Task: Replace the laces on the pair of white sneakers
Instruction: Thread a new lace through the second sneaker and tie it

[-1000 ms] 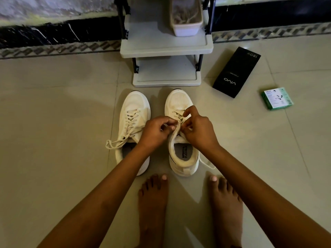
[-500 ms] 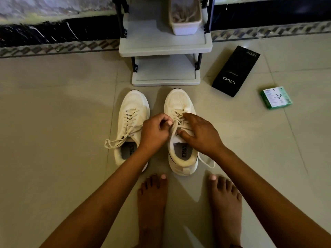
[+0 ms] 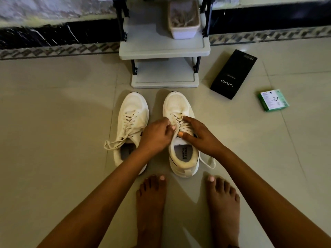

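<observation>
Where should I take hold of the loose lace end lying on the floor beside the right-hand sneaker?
Pinch the lace end at its looped tip, coming from above on the right sneaker's outer side. It trails slack across bare floor by the heel there, clear of the right hand pressing the tongue.

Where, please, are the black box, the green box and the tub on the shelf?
black box (image 3: 233, 74), head view, middle of its top face
green box (image 3: 273, 100), head view, its printed lid
tub (image 3: 184, 32), head view, its front wall

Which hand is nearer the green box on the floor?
Right. The right hand rests on the right sneaker, on the side toward the green box; the left hand is further from it, pinching the lace.
</observation>
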{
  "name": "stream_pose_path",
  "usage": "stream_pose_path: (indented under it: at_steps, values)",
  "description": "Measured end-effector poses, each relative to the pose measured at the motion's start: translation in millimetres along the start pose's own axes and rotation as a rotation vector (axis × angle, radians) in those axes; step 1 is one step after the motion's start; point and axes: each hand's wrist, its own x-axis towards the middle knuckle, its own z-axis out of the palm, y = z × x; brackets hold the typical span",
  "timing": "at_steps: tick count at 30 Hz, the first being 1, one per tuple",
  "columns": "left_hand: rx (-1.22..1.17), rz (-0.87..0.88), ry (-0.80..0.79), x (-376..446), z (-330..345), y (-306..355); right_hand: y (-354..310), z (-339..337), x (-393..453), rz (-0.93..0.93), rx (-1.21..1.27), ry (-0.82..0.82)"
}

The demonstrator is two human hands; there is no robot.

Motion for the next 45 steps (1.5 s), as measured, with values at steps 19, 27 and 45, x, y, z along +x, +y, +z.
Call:
stream_pose_path:
  at_steps: [19,27,45]
  values:
    - [-0.071,0.020,-0.031,7.5,-6.8,-12.1,1.8,6.1,1.4,-0.008,-0.018,0.048]
    - [-0.667,-0.182,0.010,12.3,-51.5,3.7,3.6,5.7,2.1,-0.002,-0.019,0.033]
    - [-0.840,-0.219,0.175,7.2,-57.9,6.3,5.5,6.6,3.9,0.008,0.004,0.033]
